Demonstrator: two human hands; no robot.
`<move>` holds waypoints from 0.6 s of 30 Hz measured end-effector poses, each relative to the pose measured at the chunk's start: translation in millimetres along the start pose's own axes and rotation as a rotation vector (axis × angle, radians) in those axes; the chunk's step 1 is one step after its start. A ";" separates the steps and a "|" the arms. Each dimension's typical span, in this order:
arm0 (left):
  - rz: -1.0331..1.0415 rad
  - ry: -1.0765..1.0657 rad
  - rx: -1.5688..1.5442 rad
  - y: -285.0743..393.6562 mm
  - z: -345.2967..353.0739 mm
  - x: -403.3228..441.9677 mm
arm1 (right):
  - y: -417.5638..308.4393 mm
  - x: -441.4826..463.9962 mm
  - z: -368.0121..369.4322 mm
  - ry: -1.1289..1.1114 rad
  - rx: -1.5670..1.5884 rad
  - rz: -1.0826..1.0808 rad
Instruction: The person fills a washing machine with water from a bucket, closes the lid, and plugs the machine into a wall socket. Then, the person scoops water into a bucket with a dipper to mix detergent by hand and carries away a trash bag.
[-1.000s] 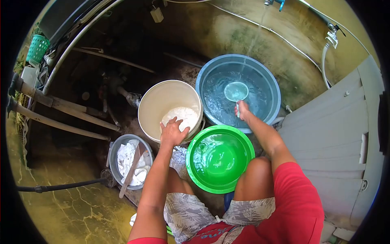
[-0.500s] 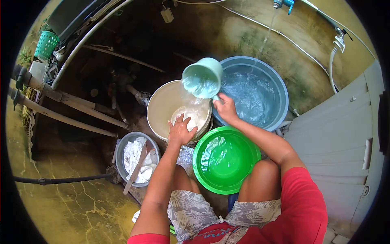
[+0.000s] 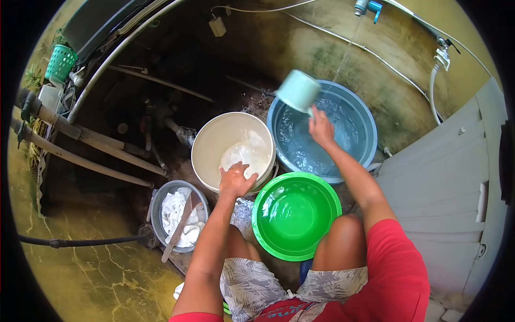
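My right hand (image 3: 322, 129) grips the handle of a pale green water dipper (image 3: 299, 90), tilted over the left part of a blue tub (image 3: 370, 123) of water. The dipper's inside faces away from me. My left hand (image 3: 236, 180) is open, its fingers spread at the near rim of a cream bucket (image 3: 206, 145). Whether its palm touches the rim, I cannot tell. Whitish, bubbly water shows at the bottom of the bucket. In front of my knees stands a green basin (image 3: 298, 214) with clear water in it.
At left, a grey basin (image 3: 155, 214) holds white cloths (image 3: 174, 206) with a wooden stick (image 3: 179, 228) across it. Water runs from a blue-handled tap (image 3: 370, 8) into the tub. Pipes (image 3: 107, 147) cross the left side; a grey panel (image 3: 445, 177) stands at right.
The dipper has moved right, from pouring water above the cream bucket to over the blue tub, and has turned over. My left hand stays at the bucket, slightly nearer me.
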State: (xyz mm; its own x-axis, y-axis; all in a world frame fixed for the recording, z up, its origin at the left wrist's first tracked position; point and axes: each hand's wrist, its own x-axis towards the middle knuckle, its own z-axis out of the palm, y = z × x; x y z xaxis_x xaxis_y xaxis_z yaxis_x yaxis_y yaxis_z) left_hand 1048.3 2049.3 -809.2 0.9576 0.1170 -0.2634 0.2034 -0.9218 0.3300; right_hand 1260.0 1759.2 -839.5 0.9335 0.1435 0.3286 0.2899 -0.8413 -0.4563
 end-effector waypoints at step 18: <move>0.026 0.098 0.044 -4.3 6.9 3.6 | -47.8 -72.2 34.1 -0.279 1.404 0.937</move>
State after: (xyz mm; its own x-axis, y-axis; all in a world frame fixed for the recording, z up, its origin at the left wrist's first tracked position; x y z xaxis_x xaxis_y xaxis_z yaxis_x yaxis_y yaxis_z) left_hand 1049.5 2051.1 -817.8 0.9783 0.1263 -0.1641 0.1708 -0.9402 0.2946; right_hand 1185.9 1806.8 -869.6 0.8412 0.1131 -0.5287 -0.5303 0.3632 -0.7661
